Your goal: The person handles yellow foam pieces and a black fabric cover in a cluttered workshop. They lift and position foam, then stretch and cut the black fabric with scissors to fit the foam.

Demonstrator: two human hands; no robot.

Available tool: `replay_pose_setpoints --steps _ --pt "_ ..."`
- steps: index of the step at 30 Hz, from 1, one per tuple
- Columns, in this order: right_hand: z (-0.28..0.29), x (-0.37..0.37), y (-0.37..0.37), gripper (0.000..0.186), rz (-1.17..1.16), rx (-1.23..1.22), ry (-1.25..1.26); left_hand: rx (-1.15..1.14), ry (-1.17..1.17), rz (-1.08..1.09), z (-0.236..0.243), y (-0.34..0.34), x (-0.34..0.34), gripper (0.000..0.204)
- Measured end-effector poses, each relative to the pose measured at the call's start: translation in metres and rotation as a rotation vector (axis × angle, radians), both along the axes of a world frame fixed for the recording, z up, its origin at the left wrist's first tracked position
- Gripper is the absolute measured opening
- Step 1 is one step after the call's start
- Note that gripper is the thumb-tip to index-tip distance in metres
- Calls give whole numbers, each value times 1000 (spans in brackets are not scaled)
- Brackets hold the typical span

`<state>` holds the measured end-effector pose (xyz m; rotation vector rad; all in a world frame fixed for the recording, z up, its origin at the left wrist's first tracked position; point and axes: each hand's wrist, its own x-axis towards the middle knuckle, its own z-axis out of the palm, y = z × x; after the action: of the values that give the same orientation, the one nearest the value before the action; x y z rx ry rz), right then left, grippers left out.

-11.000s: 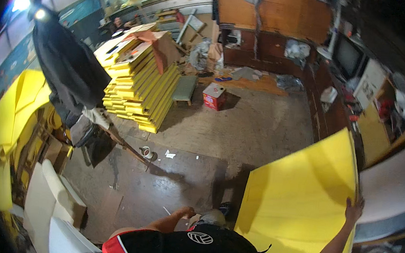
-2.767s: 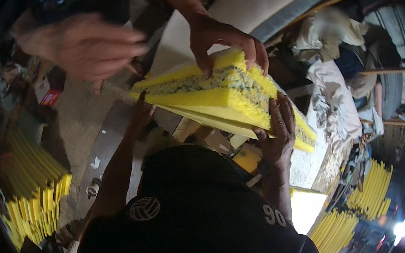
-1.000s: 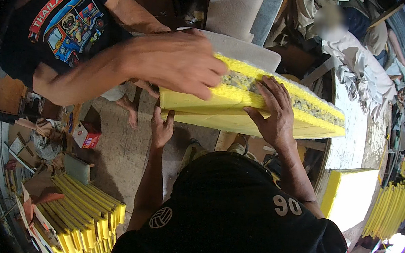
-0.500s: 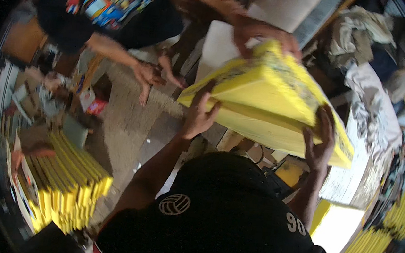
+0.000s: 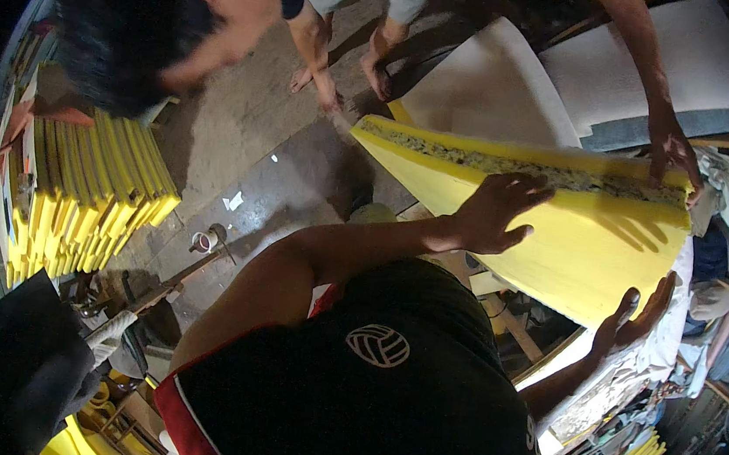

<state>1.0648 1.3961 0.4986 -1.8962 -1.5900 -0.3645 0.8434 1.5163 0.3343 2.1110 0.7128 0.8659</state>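
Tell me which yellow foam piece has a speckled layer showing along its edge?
The big slab under the left hand: a speckled core runs along its top edge. The stacked sheets at left are plain yellow.

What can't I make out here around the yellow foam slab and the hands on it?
Head view only:
- Underside of the yellow foam slab: faces away from the camera.
- Left hand: palm is pressed flat on the slab and hidden.
- Right hand: fingertips wrap the lower edge, and grip depth is unclear.
- Co-worker's hand: fingers past the far edge are hidden.
- What supports the slab: covered by the slab and the person's torso.
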Motion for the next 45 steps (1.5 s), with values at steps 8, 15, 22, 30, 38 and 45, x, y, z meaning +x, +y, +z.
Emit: replay_pose_setpoints --steps 8,15,22,30,38,45 --pt "-19 62 81 71 -181 159 -102 53 -8 4 -11 26 43 65" --pt "-43 123 158 81 -79 58 71 -57 -32 46 -24 57 91 66" --pt "-49 160 222 101 -237 85 19 -94 -48 154 -24 104 112 61" --pt "-50 157 226 60 -80 -159 46 -109 27 228 -21 110 79 65" --pt "-50 85 195 53 108 21 -153 244 -140 357 -71 113 33 63" --pt "-39 74 176 40 152 -1 -8 88 323 286 -16 120 22 60"
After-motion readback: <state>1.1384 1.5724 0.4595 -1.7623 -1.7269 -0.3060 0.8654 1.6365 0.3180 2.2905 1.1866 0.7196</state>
